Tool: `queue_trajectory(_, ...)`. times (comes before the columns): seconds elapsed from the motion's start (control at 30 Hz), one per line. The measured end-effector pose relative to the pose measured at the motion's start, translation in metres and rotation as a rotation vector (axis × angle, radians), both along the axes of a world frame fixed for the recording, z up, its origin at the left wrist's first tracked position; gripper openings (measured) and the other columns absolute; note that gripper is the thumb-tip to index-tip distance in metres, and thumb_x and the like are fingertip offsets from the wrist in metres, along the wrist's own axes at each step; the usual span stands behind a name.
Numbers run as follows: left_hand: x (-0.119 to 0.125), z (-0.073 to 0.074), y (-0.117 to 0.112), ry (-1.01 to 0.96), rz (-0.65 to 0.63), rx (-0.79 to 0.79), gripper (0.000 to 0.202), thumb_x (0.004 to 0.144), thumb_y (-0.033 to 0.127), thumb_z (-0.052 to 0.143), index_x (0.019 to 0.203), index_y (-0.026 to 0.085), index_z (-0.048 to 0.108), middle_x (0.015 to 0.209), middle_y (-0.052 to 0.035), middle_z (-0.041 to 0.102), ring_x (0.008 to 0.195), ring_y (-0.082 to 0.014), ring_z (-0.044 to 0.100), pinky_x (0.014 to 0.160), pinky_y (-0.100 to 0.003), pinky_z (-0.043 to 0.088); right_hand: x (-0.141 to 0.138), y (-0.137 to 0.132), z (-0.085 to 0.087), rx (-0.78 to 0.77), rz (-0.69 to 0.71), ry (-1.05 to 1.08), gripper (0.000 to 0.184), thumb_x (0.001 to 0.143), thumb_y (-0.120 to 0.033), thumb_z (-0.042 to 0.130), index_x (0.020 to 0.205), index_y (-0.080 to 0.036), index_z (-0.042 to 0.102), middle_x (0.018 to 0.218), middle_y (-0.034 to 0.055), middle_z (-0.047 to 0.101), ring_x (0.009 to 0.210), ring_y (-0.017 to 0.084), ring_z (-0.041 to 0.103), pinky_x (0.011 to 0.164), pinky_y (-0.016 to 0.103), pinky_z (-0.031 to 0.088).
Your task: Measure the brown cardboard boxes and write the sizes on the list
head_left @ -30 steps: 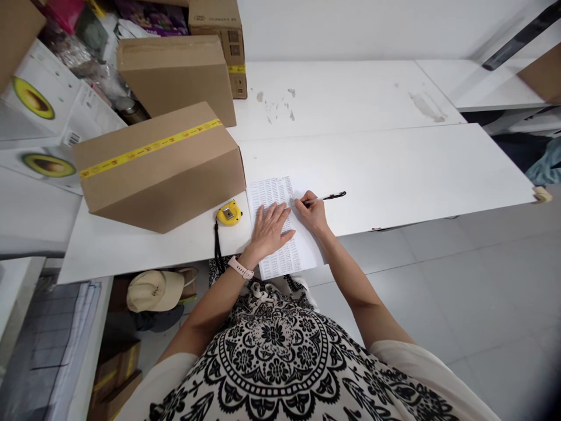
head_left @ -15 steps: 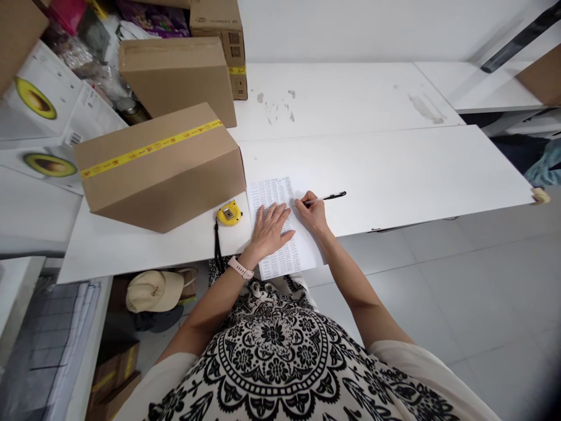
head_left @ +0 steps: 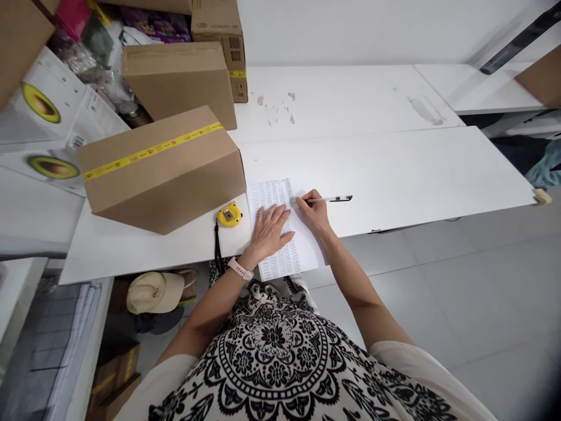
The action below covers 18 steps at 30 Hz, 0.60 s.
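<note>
A printed sheet of paper (head_left: 280, 257) full of small text lies at the near edge of the white table (head_left: 385, 169). My left hand (head_left: 268, 231) rests flat on it with fingers spread. My right hand (head_left: 312, 211) pinches a pen (head_left: 331, 199), its tip touching the sheet's right side near the top. A yellow tape measure (head_left: 228, 214) sits just left of the sheet, its black strap hanging over the table edge.
A cardboard box with yellow tape (head_left: 162, 166) stands left of the tape measure, with more boxes (head_left: 182, 73) behind it and avocado-printed white cartons (head_left: 41, 126) at far left. A beige cap (head_left: 153, 291) lies under the table. Another white table (head_left: 482, 88) is at the right.
The pen has tilted slightly, its far end swinging right and down. Both hands stay on the sheet.
</note>
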<state>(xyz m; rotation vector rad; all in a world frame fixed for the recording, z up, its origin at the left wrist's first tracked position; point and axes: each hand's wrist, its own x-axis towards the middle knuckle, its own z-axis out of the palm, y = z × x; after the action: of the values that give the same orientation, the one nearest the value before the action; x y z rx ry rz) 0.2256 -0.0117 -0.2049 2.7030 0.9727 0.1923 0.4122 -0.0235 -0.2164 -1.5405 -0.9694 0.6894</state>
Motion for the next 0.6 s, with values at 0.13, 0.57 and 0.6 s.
queue_trajectory(0.13,0.0000,-0.0001,0.0002,-0.002,0.001,0.001,0.060,0.101,0.048,0.045,0.153,0.018,0.041,0.163,-0.0077,0.038,0.151,-0.0307,0.029,0.125,-0.057,0.013,0.0005,0.0001,-0.0030,-0.021,-0.015,-0.066,0.028,0.078,-0.033,0.066,0.065,-0.023,0.044,0.056,-0.0060,0.042,0.056,0.011,0.037,0.055,0.027,0.031)
queue_trajectory(0.57,-0.0004,0.0007,0.0002,-0.002,0.001,-0.005,0.061,0.101,0.048,0.045,0.153,0.016,0.041,0.163,-0.0080,0.038,0.151,-0.0308,0.029,0.125,-0.057,0.013,0.0004,0.0012,-0.0055,-0.019,0.047,-0.143,0.030,0.081,-0.037,0.064,0.066,-0.023,0.043,0.057,-0.0057,0.041,0.056,0.011,0.036,0.055,0.027,0.029)
queue_trajectory(0.6,-0.0005,0.0009,0.0001,-0.002,0.001,-0.005,0.061,0.101,0.048,0.045,0.153,0.016,0.041,0.163,-0.0080,0.038,0.151,-0.0307,0.029,0.125,-0.057,0.013,0.0006,0.0013,-0.0058,-0.018,0.047,-0.150,0.030,0.081,-0.037,0.064,0.066,-0.023,0.043,0.057,-0.0057,0.041,0.056,0.011,0.036,0.055,0.027,0.029)
